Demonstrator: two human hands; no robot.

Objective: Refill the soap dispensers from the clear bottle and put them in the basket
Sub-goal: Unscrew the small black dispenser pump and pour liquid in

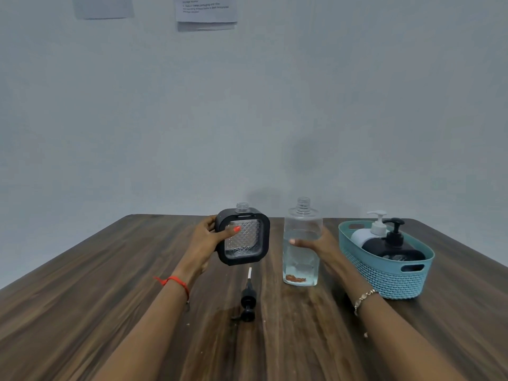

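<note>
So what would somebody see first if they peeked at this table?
The left hand holds a square black soap dispenser with its neck open, mid-table, while the right hand grips the clear bottle beside it. A black pump lies nearer, and a teal basket on the right holds two pump dispensers.

Ahead of you: a plain pale grey-blue painted wall, evenly lit, with faint soft shadows low down. High on it hang two paper sheets. The white printed sheet is at top centre, its text too small to read, and a greyer sheet hangs to its left. Below you: a dark brown wood-grain table with rounded far corners.
</note>
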